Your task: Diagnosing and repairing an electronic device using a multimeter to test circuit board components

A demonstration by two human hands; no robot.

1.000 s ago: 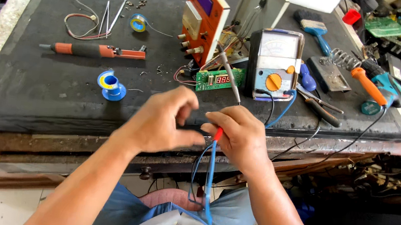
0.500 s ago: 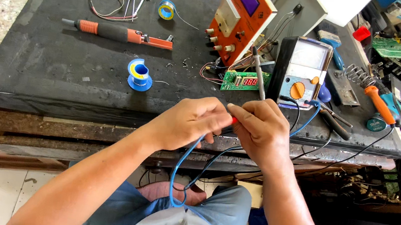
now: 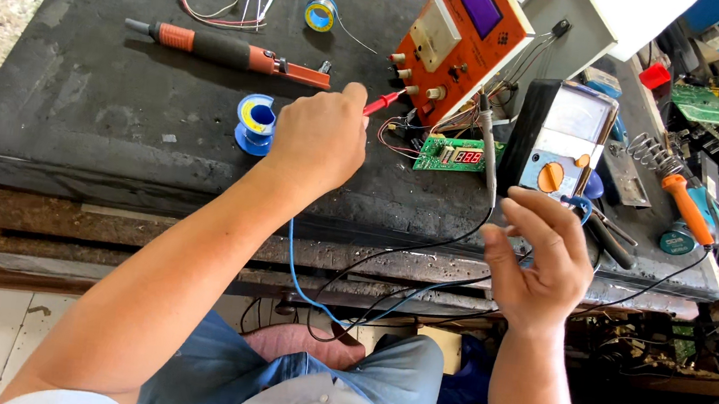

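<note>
Probe (image 3: 382,103), red-tipped and trailing a blue lead (image 3: 298,267), sits pinched in the left hand (image 3: 317,138), its point aimed at the knobs along the lower edge of the orange meter box (image 3: 460,33); the lead drops off the bench edge into the person's lap, which leaves slack for the reach. That bench (image 3: 75,88), covered in a dark mat, carries everything within arm's length. The orange box is propped at a slant so its screen faces the person, and the multimeter (image 3: 561,135) beside it stands likewise, dial toward the eye. A small green board (image 3: 450,156) with a lit red display lies flat between them, wired to the box. The right hand (image 3: 537,263) hovers off the bench front, fingers loosely spread and holding nothing, near the black lead (image 3: 490,167) running up to the board. An orange-handled solder sucker (image 3: 223,51) lies well behind, and a blue solder spool (image 3: 255,123) rests just beside the left hand.
</note>
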